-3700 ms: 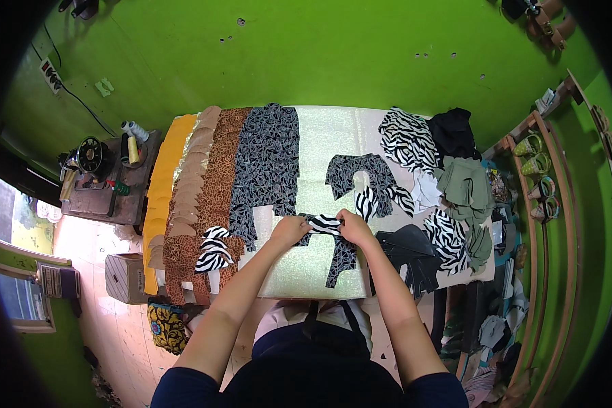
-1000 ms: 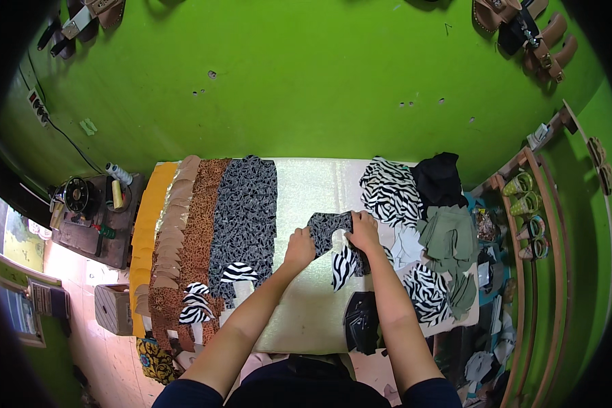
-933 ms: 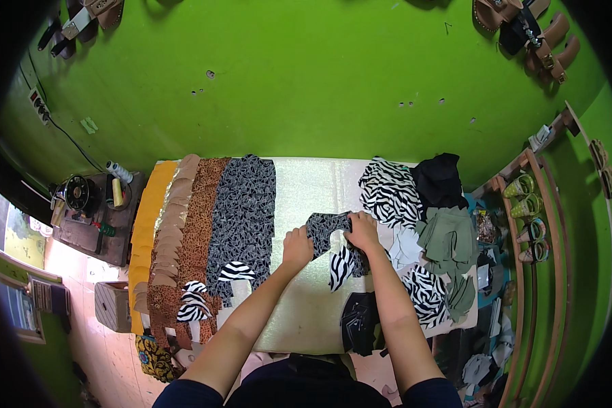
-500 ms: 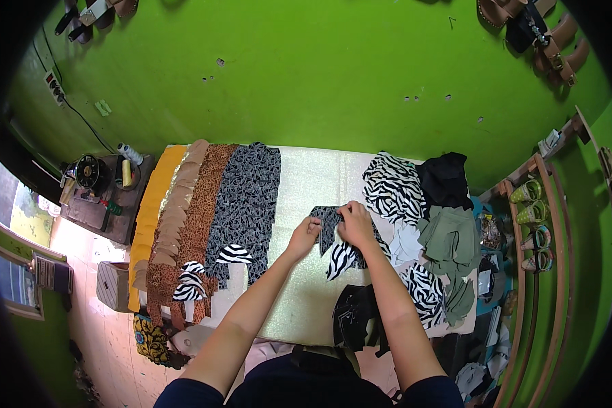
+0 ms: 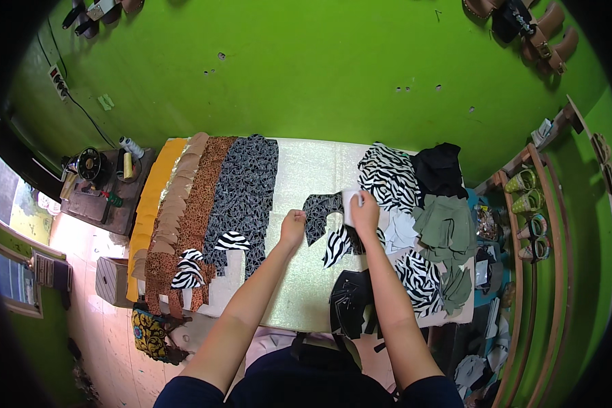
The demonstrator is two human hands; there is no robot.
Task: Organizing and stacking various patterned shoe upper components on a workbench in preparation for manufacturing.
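A dark grey, pale-lined patterned fabric piece with a curved cut-out is stretched over the middle of the cream table. At its right end my right hand is closed on it, where a white underside is turned up. My left hand is curled shut at the piece's left edge; whether its fingertips grip that edge is hidden. Just below lie zebra-print pieces, partly covered by my right arm. Nearer to me sits a stack of black cut pieces.
Overlapping rows of yellow, tan, leopard-print and dark patterned pieces fill the table's left. Zebra-print, black and olive piles occupy the right. A wooden rack with sandals stands beyond.
My left hand has moved left and slightly down, to the piece's outer edge. The right hand has shifted right, and the white underside now shows beside it. The whole view has shifted slightly.
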